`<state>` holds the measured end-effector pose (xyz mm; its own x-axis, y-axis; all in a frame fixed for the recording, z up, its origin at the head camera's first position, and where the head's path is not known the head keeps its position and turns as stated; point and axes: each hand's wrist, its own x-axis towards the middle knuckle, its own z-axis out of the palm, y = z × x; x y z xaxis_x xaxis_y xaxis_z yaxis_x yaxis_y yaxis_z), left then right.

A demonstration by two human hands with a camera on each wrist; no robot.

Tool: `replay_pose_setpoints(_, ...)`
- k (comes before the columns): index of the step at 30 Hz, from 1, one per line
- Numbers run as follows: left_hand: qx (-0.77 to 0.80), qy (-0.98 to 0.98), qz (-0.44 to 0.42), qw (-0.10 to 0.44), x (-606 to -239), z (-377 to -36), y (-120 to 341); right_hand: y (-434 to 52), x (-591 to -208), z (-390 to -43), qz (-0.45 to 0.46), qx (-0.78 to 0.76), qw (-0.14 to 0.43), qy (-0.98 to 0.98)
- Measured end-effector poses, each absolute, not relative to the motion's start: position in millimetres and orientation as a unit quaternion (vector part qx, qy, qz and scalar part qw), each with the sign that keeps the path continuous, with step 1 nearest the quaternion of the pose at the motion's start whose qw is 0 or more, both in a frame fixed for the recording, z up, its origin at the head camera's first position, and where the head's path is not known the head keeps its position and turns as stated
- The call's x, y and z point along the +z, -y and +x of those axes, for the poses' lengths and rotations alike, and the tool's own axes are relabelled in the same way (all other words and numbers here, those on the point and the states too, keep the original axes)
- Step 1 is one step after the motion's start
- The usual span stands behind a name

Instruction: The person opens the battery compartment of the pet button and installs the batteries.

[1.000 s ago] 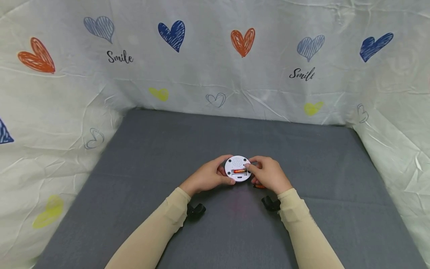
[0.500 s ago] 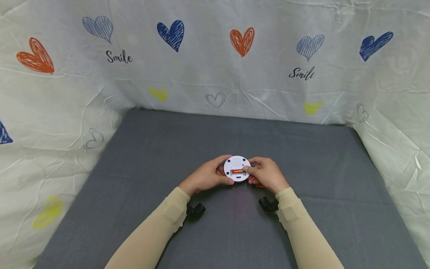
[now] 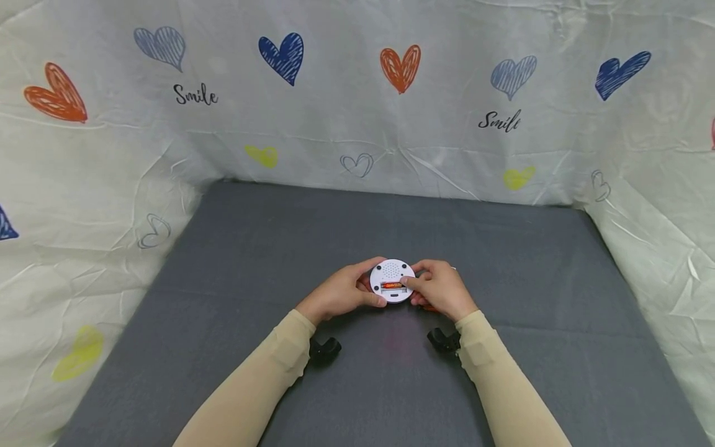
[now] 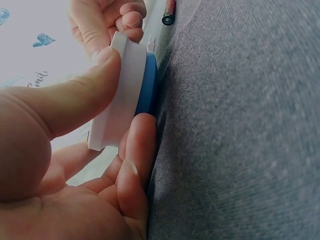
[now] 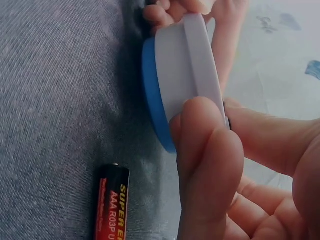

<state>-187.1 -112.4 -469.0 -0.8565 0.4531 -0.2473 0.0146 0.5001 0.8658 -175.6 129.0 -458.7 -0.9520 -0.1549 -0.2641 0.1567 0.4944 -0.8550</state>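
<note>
A round white device (image 3: 393,270) with speaker holes, dark feet and an uncovered battery slot is held just above the grey cloth. Its blue side (image 4: 147,85) faces down. An orange-and-black battery (image 3: 393,286) lies in the slot. My left hand (image 3: 343,292) grips the left rim, thumb on top and fingers beneath. From the right, my right hand (image 3: 445,288) holds the edge, its thumb pressing at the right end of the slotted battery. A loose AAA battery (image 5: 112,202) lies on the cloth by the right hand, mostly hidden in the head view.
Grey cloth (image 3: 268,242) covers the table. A white curtain (image 3: 329,118) printed with hearts and "Smile" stands behind and along both sides. Black wrist mounts (image 3: 326,351) hang at the inner side of each cuff.
My right thumb has slid slightly left over the slotted battery. Right hand and device have shifted a little left, and the loose battery is more covered. My left hand keeps its grip.
</note>
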Motion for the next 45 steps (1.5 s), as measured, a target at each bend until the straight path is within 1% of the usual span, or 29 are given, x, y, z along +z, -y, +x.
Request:
replay_pose_setpoints(12, 0.482, -0.834, 0.142, 0.229, -468.8, -187.7, 113.2, -128.3, -456.6, -174.4, -0.02, -0.469, 0.147, -0.871)
replay_pose_setpoints(22, 0.481, -0.838, 0.135, 0.222, -467.2, -187.4, 114.4, -122.0, -454.5, -175.4, -0.031, -0.426, 0.12, -0.896)
replay_pose_setpoints(25, 0.482, -0.839, 0.129, 0.219, -467.3, -187.0, 113.6, -127.4, -453.5, -173.2, -0.049, -0.39, 0.093, -0.915)
replay_pose_setpoints(29, 0.485, -0.837, 0.125, 0.219, -466.7, -186.1, 111.3, -143.9, -452.2, -165.0, -0.075, -0.318, 0.026, -0.945)
replay_pose_setpoints(31, 0.486, -0.836, 0.123, 0.22, -466.6, -185.8, 110.3, -153.6, -452.5, -159.9, -0.08, -0.295, 0.012, -0.952)
replay_pose_setpoints(33, 0.487, -0.836, 0.122, 0.22, -466.4, -185.4, 109.7, -162.1, -454.1, -155.9, -0.092, -0.283, 0.015, -0.955)
replay_pose_setpoints(37, 0.488, -0.837, 0.121, 0.216, -466.5, -186.1, 109.9, -169.9, -457.8, -153.0, -0.111, -0.291, 0.044, -0.949)
replay_pose_setpoints(45, 0.492, -0.834, 0.122, 0.22, -468.3, -185.2, 109.3, -168.4, -463.3, -154.6, -0.15, -0.298, 0.063, -0.941)
